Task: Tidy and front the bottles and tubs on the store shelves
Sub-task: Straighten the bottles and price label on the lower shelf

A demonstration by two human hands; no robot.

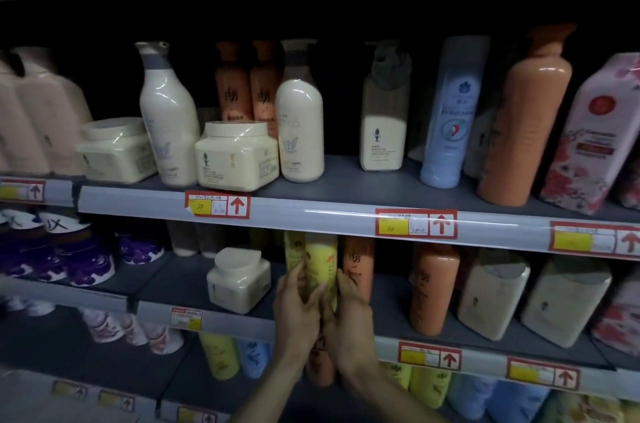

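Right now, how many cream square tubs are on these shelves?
3. On the middle shelf, left tub and right tub flank a white pump bottle; lower tub sits one shelf down. Others may hide behind.

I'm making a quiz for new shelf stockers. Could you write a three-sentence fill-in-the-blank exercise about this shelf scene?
1. The left hand and right hand grip a tall plastic bottle whose colour is ____.
2. The cream square plastic tub with a round lid stands to the ____ of that bottle.
3. The red arrow on the shelf-edge price tag points ____.
Missing words: yellow; left; up.
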